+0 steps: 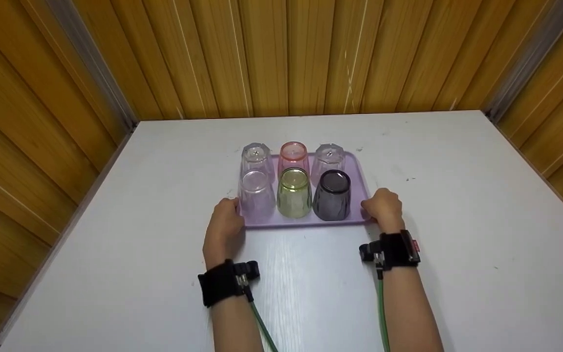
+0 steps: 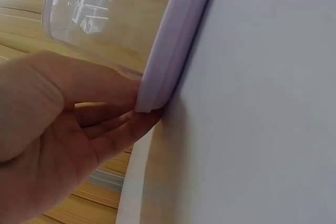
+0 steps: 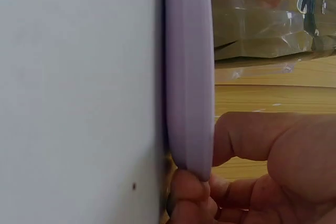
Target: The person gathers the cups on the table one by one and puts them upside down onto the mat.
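Observation:
A light purple tray [image 1: 358, 188] carries several upside-down glasses in two rows. The front row has a clear glass [image 1: 257, 198], a green glass [image 1: 294, 195] and a dark grey glass [image 1: 332, 198]. Behind them stand a clear glass [image 1: 256, 155], a red-pink glass [image 1: 293, 154] and another clear one. My left hand [image 1: 224, 222] pinches the tray's left edge near the front corner, thumb on the rim and fingers at its underside in the left wrist view. At the right edge, my right hand [image 1: 384, 208] grips the tray likewise, with fingertips [image 3: 189, 187] under the rim.
The tray is on or just over a white table [image 1: 164, 195]; the gap cannot be judged. Yellow wood-grain panels [image 1: 262, 58] enclose the back and both sides. Black straps [image 1: 399, 250] with small cameras and green cables sit on both wrists.

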